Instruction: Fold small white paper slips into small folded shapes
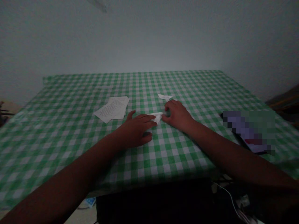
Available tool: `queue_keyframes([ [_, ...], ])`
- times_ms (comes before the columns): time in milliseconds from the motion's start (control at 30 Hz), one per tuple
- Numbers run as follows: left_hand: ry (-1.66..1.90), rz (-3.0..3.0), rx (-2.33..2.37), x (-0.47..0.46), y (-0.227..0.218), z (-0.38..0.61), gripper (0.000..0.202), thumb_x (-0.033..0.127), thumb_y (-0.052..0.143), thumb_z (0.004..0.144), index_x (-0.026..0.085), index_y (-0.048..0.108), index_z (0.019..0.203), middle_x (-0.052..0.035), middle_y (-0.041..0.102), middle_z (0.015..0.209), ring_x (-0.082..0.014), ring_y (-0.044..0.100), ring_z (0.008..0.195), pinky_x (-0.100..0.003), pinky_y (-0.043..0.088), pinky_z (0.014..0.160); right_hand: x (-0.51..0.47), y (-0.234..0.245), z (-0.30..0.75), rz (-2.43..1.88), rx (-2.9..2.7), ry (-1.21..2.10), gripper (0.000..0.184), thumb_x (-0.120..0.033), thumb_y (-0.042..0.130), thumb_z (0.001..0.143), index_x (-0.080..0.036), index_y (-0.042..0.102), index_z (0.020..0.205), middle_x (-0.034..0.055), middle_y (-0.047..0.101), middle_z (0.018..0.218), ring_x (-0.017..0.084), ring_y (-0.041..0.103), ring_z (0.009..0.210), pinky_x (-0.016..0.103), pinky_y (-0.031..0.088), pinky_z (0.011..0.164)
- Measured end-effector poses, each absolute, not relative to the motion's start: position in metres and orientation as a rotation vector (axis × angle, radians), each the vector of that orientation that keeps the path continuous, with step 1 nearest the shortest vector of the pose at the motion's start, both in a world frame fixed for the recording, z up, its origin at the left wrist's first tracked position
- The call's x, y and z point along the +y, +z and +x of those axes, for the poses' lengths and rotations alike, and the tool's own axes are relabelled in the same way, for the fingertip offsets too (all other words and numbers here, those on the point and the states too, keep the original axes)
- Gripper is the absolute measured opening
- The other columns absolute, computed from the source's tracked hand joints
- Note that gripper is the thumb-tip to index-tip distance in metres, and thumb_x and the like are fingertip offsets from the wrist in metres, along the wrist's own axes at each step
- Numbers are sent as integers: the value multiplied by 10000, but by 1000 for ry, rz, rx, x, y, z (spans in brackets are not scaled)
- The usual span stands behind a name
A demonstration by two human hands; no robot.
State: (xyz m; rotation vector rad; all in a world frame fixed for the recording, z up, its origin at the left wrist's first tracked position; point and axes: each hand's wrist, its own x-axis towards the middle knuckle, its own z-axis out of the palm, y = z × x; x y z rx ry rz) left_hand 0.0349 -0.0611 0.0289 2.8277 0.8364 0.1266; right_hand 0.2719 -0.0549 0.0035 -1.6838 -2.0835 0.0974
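Observation:
A small folded white paper (157, 117) lies on the green-and-white gingham tablecloth (149, 87), between my two hands. My left hand (137, 129) rests flat with its fingertips on the paper's left part. My right hand (177, 115) has curled fingers that meet the paper's right end. I cannot tell whether either hand grips it. Beyond my right fingers lies a small white paper scrap (164, 96). To the left of my left hand is a loose stack of printed white sheets (112, 109).
A dark flat device (249, 132), blurred by pixelation, lies at the table's right side. A plain wall rises behind the table. Below the near edge are a white cable (230, 199) and a small blue card (90, 202).

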Motion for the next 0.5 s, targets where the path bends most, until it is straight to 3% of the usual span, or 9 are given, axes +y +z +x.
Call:
queue_keyframes([
  [267,99,2819,816,-57,30,33,424,320,549,894,302,545,1318,-56,442,1534,-314,438,1368,-681,122,1139,-55,4,273,-1666,-2088,59,146,-266,640,781,-221,537,875,78,612,1013,273,529,983,394,412,772],
  [500,73,2755,718,-46,32,28,409,310,512,921,324,557,1328,-26,419,1554,-285,452,1362,-593,203,1151,-73,8,256,-1523,-2227,100,231,-369,668,797,-227,525,908,72,608,1085,275,499,1030,379,378,785],
])
